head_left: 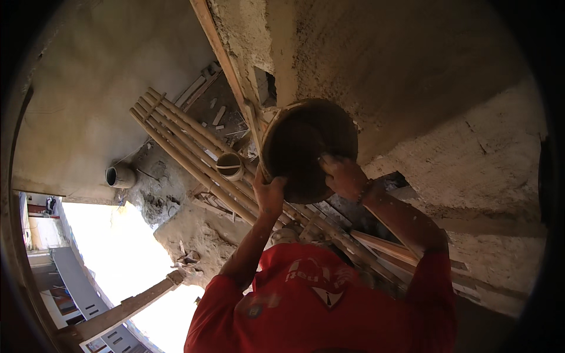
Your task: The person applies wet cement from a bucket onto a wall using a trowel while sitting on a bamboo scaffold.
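Observation:
A large round dark tub (309, 126), its rim crusted with mortar, is up in front of me by the plastered wall. My left hand (269, 194) grips its near left rim, thumb over the edge. My right hand (346, 177) is closed over the near right part of the tub, its fingers reaching inside. What those fingers hold, if anything, is lost in the shadow. The tub's inside is too dark to make out its contents.
Bamboo poles (182, 138) run below the tub, with a small bucket (230, 166) beside them. Another bucket (120, 176) stands farther left near a mortar heap (156, 197). A wooden board (220, 50) edges the wall (376, 53). A beam (126, 306) crosses the bright opening at lower left.

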`<state>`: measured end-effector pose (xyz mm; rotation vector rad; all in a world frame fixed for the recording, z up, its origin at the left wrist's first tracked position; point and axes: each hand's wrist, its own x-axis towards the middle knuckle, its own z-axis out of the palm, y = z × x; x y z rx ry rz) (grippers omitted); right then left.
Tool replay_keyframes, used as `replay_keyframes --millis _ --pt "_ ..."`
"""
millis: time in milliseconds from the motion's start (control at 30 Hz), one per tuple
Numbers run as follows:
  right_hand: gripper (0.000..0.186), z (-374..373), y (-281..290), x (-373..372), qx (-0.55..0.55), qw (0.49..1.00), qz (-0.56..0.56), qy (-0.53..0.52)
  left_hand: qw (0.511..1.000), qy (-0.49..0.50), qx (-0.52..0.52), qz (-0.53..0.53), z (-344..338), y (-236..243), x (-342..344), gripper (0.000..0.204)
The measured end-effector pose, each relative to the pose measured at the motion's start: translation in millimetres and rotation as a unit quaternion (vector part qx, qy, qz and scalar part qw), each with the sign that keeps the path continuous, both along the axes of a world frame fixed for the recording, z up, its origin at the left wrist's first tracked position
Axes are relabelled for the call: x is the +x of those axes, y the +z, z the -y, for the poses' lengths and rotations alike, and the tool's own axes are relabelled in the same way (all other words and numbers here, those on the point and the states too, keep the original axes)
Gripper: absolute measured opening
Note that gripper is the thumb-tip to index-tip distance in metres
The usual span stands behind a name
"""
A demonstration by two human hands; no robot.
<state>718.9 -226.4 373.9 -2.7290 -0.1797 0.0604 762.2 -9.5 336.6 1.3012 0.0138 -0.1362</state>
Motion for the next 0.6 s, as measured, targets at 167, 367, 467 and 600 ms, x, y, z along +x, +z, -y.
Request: replay_keyframes --millis 167,367,467,600 --pt "0.036 -2 9 -16 -0.187 0.963 -0.023 0.19 0.997 -0.044 0.048 0.032 -9 8 18 0.056" --pt "0.037 26 67 -15 -0.294 0.946 -0.011 0.134 0.989 -0.044 0.139 0.016 -2 3 0 0.057" --pt "0.039 25 44 -16 -0.302 0.949 -0.004 0.091 0.989 -0.04 0.138 0.027 10 0 -7 0.058" --pt "0.039 30 8 -40 -0.281 0.945 -0.04 0.161 0.991 -0.044 0.12 0.035 10 -5 0 0.057"
